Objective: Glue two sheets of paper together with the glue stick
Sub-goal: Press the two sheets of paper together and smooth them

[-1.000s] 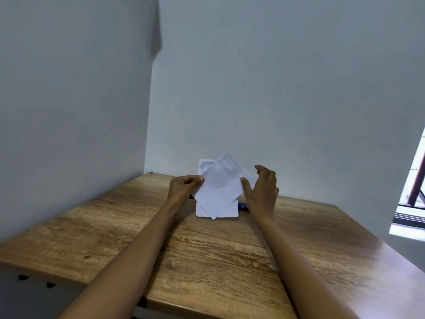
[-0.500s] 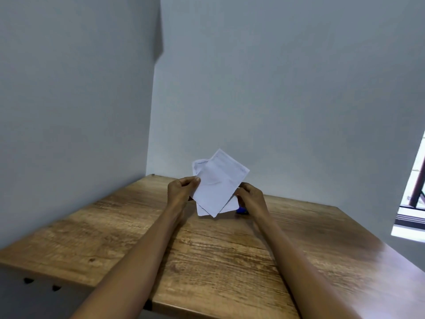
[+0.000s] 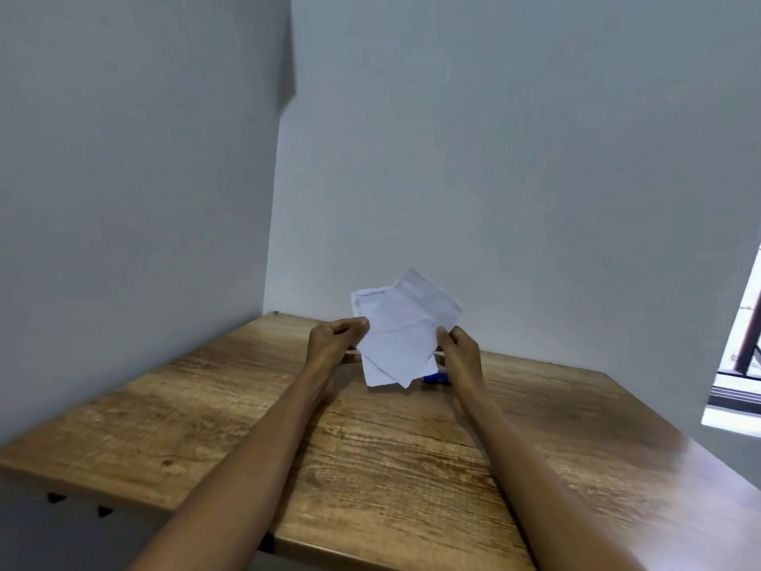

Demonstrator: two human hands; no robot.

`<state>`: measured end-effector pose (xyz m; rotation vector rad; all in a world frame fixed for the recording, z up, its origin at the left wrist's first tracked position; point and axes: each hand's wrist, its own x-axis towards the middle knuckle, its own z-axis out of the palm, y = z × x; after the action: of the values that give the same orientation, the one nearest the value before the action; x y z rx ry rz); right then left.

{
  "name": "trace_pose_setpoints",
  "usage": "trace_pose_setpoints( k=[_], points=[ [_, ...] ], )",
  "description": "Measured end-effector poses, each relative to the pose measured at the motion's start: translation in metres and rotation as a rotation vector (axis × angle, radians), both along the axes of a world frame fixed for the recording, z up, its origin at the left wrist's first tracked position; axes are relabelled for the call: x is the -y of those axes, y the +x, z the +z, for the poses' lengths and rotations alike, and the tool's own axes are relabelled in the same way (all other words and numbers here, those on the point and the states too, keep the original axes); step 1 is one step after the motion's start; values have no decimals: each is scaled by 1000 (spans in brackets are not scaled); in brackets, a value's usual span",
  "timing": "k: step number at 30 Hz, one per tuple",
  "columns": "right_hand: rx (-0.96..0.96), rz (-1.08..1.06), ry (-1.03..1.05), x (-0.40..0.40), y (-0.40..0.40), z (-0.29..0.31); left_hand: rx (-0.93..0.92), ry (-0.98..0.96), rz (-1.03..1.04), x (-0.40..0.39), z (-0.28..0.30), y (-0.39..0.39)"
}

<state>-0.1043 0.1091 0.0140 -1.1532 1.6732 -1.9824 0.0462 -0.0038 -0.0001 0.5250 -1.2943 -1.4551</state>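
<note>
While both sheets were held up above the table (image 3: pixel 412 467), the glue stick (image 3: pixel 435 378) was left lying on the wood just below and inward of the right hand (image 3: pixel 461 348). Only its blue end was seen, past the lower corner of the papers, so its long axis could not be told with certainty. It lay close under the right fingers (image 3: pixel 442 332) and clearly farther from the left hand (image 3: pixel 333 340), with the sheets between them.

The front sheet (image 3: pixel 401 344) was pinched at its left edge by the left thumb and fingers and at its right edge by the right fingers, which were curled round it. It was tilted, one corner pointing down. The back sheet (image 3: pixel 364 304) was seen behind it, overlapped and skewed; which hand carried it could not be made out.

Judged from this, the right hand was the nearer one for the stick: the paper would have to be released on that side and a short reach down made.
</note>
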Motion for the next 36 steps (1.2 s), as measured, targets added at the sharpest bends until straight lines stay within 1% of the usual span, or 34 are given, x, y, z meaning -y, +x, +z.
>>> trace_pose_setpoints(
  k=[3,6,10,14,22,36],
  points=[
    [129,-62,-61,0,-5,2,6,-1,-22,1,1,0],
    [172,-103,-79,-2,-12,4,49,-35,4,4,1,2],
    [95,-62,-75,-1,-7,8,91,6,74,7,1,3],
    [83,-83,-45,5,1,7,125,45,54,9,-2,1],
    [47,-231,24,13,9,0,107,98,13,7,-5,-3],
    [-18,-249,58,11,9,-4,53,127,-83,-4,-4,-5]
  ],
)
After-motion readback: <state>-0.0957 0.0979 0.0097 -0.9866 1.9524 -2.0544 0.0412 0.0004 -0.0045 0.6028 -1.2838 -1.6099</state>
